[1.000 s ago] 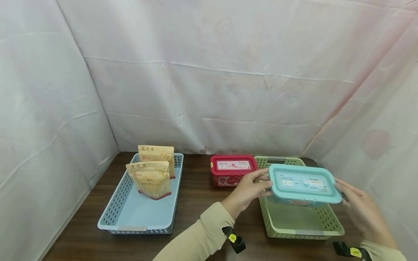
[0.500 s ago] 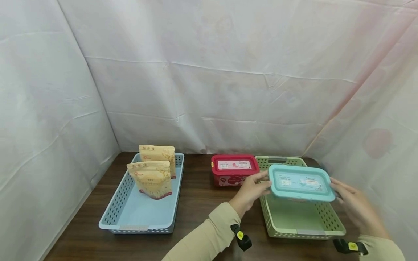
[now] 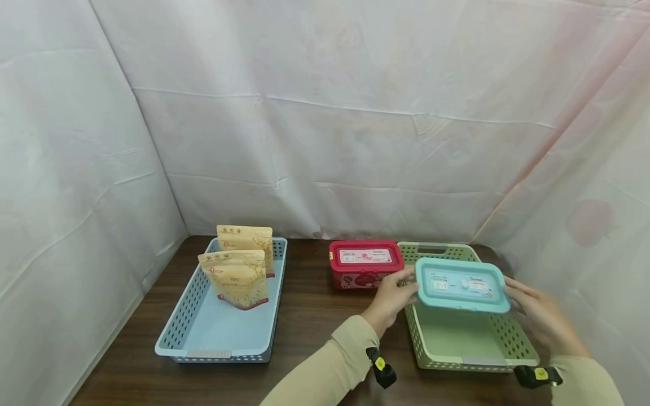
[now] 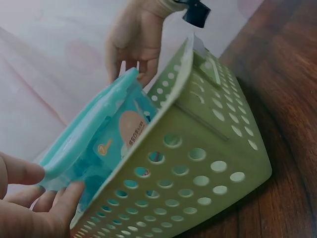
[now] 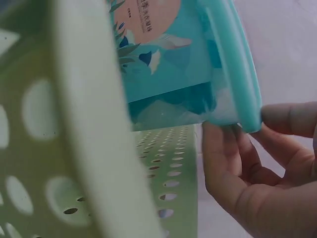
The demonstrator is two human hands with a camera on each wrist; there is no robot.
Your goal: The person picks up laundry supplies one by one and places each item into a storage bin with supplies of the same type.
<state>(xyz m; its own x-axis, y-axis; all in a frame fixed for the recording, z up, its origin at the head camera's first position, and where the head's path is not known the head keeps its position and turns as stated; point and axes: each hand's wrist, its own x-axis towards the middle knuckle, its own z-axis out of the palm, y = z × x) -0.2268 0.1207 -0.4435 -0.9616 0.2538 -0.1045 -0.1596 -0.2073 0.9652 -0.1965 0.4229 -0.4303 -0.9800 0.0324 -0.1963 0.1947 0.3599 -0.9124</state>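
Both hands hold a turquoise lidded plastic box by its two short ends. My left hand grips the left end, with the thumb at the lid's rim and the other fingers lower on the end. At the opposite end my right hand pinches the lid's rim between thumb and fingers, as the right wrist view shows. The green perforated basket lies under the box, towards its back part. In the left wrist view the box's lower part sits behind the basket's wall, with its lid above the rim.
A red lidded box stands just left of the green basket. Farther left is a light blue basket with two yellow pouches standing in it. White cloth hangs behind and at both sides of the dark wooden table.
The turquoise box has shifted left and slightly down over the green basket, both hands still holding it. The red box, blue basket and pouches stay put.
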